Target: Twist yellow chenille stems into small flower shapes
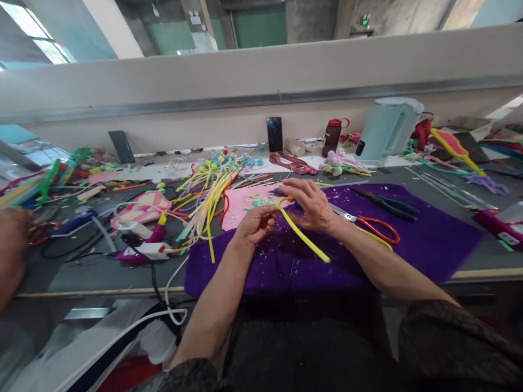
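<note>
Between its thumb and fingers, my left hand (259, 224) pinches a yellow pipe cleaner (304, 239), whose long end slants down to the right. A bend in the stem shows just above the pinch. My right hand (312, 206) is right beside it with fingers stretched and apart; I see nothing held in it. Beneath both hands lies a purple cloth (433, 234) with small light scraps on it. Red-handled scissors (378, 228) are to the right of my right hand, partly hidden by it. Dark-green-handled pliers (388, 204) rest behind them. Short coloured snippets (258, 201) lie on a pink sheet (233, 215).
Loose pipe cleaners (210, 204) and pompom-like flowers pile up at the left. Power strips (151, 250) with cables sit near the front edge. A phone (274, 134), a bottle (332, 137) and a kettle (386, 130) stand at the back. Another person's hand (14, 234) is at far left.
</note>
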`<state>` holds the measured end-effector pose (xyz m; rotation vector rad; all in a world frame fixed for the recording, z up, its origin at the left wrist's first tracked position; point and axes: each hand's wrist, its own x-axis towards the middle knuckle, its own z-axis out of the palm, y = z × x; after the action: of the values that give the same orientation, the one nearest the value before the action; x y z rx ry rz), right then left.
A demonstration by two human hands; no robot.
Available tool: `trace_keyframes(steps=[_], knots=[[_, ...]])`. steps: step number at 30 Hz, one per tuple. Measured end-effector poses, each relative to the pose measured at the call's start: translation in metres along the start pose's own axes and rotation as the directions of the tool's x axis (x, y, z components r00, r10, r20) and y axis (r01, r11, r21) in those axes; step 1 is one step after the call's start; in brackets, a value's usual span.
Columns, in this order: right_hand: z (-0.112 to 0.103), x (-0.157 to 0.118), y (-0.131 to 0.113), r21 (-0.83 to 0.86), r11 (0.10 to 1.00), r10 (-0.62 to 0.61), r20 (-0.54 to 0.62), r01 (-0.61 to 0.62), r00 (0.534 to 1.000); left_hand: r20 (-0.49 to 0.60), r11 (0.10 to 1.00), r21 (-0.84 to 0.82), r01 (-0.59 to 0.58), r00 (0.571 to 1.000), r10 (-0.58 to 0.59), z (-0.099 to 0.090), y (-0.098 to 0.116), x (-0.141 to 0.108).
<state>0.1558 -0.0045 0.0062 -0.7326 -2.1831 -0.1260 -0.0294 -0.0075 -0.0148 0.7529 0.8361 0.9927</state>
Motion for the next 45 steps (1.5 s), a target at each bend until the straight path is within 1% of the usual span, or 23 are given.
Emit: trace_keyframes(steps=[2,4,8,14,16,18,20,22,23,24,25,26,27,28,29,30,31,33,35,37,39,42,45], knots=[[0.000,-0.001,-0.004,-0.101,0.990,-0.091,0.064,0.097,0.994,-0.009,0.997,0.077,-0.017,1.000,0.017,0.002,-0.002,-0.001],[0.001,-0.002,-0.002,-0.162,0.976,-0.124,0.124,0.143,0.985,-0.008,0.987,0.158,-0.035,0.999,0.036,0.003,-0.003,-0.002],[0.005,-0.003,0.006,-0.234,0.951,-0.158,0.190,0.201,0.969,0.008,0.965,0.252,-0.074,0.997,0.074,0.003,-0.005,-0.003],[0.008,-0.003,0.003,-0.274,0.931,-0.177,0.244,0.243,0.953,0.027,0.943,0.310,-0.118,0.993,0.115,0.002,-0.007,0.000],[0.009,-0.004,0.003,-0.267,0.940,-0.150,0.238,0.213,0.960,0.027,0.933,0.327,-0.146,0.989,0.146,0.003,-0.008,0.000],[0.012,-0.005,0.004,-0.227,0.961,-0.104,0.222,0.155,0.970,0.016,0.919,0.347,-0.187,0.981,0.194,0.005,-0.010,0.000],[0.016,-0.007,0.004,-0.138,0.989,-0.022,0.187,0.049,0.982,-0.005,0.890,0.389,-0.238,0.965,0.261,0.007,-0.011,-0.001],[0.021,-0.007,0.003,0.025,0.994,0.106,0.157,-0.111,0.982,-0.012,0.827,0.466,-0.313,0.933,0.360,0.009,-0.012,-0.003],[0.023,-0.008,0.002,0.136,0.969,0.185,0.155,-0.206,0.971,-0.002,0.778,0.515,-0.359,0.908,0.420,0.010,-0.013,-0.003],[0.025,-0.007,0.001,0.259,0.917,0.265,0.172,-0.303,0.949,0.018,0.720,0.565,-0.403,0.879,0.477,0.011,-0.013,-0.004],[0.027,-0.007,0.000,0.384,0.834,0.340,0.207,-0.396,0.917,0.042,0.659,0.611,-0.437,0.850,0.525,0.011,-0.013,-0.005],[0.028,-0.006,0.000,0.497,0.723,0.405,0.259,-0.480,0.877,0.066,0.605,0.651,-0.459,0.828,0.557,0.012,-0.013,-0.006],[0.028,-0.006,-0.001,0.586,0.595,0.453,0.321,-0.550,0.832,0.083,0.567,0.678,-0.468,0.815,0.574,0.012,-0.013,-0.007],[0.029,-0.005,-0.001,0.645,0.470,0.482,0.383,-0.602,0.788,0.089,0.554,0.690,-0.465,0.815,0.573,0.012,-0.013,-0.007],[0.029,-0.004,-0.001,0.680,0.364,0.497,0.436,-0.636,0.750,0.084,0.573,0.683,-0.454,0.827,0.555,0.012,-0.013,-0.007],[0.028,-0.003,0.000,0.699,0.284,0.505,0.473,-0.656,0.722,0.071,0.617,0.655,-0.436,0.849,0.524,0.012,-0.012,-0.006],[0.028,-0.002,0.000,0.708,0.233,0.507,0.497,-0.667,0.704,0.052,0.679,0.608,-0.411,0.874,0.483,0.012,-0.012,-0.005],[0.028,-0.002,0.002,0.715,0.187,0.517,0.512,-0.674,0.686,0.006,0.807,0.482,-0.343,0.922,0.388,0.011,-0.010,-0.003],[0.028,-0.002,0.005,0.721,0.173,0.535,0.503,-0.671,0.679,-0.041,0.887,0.373,-0.272,0.950,0.309,0.009,-0.009,-0.001],[0.029,-0.002,0.007,0.728,0.184,0.544,0.485,-0.661,0.685,-0.064,0.914,0.331,-0.235,0.961,0.270,0.008,-0.007,0.000],[0.030,-0.003,0.008,0.729,0.217,0.534,0.468,-0.649,0.704,-0.064,0.907,0.350,-0.236,0.960,0.274,0.008,-0.007,-0.001],[0.031,-0.003,0.006,0.723,0.273,0.517,0.446,-0.635,0.731,-0.043,0.871,0.413,-0.268,0.949,0.312,0.009,-0.007,-0.003],[0.030,-0.003,0.003,0.715,0.299,0.513,0.439,-0.632,0.738,-0.033,0.845,0.450,-0.289,0.940,0.339,0.010,-0.009,-0.004]])
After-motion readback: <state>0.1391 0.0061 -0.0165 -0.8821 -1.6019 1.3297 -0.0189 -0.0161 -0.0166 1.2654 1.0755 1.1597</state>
